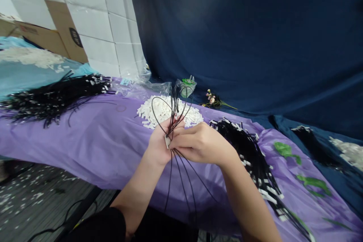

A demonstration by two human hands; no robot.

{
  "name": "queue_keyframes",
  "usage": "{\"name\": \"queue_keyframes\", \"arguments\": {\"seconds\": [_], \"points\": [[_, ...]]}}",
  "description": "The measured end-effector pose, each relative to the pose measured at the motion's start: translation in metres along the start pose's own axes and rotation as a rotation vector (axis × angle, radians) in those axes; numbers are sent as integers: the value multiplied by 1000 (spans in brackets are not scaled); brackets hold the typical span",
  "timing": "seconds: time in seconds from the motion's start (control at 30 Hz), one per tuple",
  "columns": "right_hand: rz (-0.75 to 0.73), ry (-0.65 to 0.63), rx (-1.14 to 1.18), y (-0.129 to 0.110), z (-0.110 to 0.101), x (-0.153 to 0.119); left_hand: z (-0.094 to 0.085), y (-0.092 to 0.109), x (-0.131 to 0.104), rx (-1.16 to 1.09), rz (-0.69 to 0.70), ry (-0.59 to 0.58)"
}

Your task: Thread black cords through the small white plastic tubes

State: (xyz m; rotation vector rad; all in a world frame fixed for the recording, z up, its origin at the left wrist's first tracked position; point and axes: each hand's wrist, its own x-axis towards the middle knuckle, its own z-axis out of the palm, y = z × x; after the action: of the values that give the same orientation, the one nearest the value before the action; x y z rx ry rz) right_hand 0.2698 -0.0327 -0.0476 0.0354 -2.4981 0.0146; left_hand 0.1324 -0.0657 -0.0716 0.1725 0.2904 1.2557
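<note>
Over the front of the purple-covered table, my left hand is closed around several thin black cords. Their looped upper parts rise above the fingers and their loose ends hang below. A small white rectangular piece lies at the left palm where the cords cross. My right hand pinches at that piece and the cords from the right side; its fingertips partly hide the contact. Just behind both hands is a heap of small white pieces.
Bundles of black cords with white tips lie at left and right on the purple cloth. Behind are clear plastic bags, artificial flowers and a dark blue curtain. Green leaves lie at right.
</note>
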Motion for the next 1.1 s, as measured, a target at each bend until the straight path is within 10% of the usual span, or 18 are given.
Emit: {"name": "queue_keyframes", "arguments": {"seconds": [1.1], "points": [[187, 111, 284, -1, 20, 1, 13, 7, -13, -29, 339, 40]]}}
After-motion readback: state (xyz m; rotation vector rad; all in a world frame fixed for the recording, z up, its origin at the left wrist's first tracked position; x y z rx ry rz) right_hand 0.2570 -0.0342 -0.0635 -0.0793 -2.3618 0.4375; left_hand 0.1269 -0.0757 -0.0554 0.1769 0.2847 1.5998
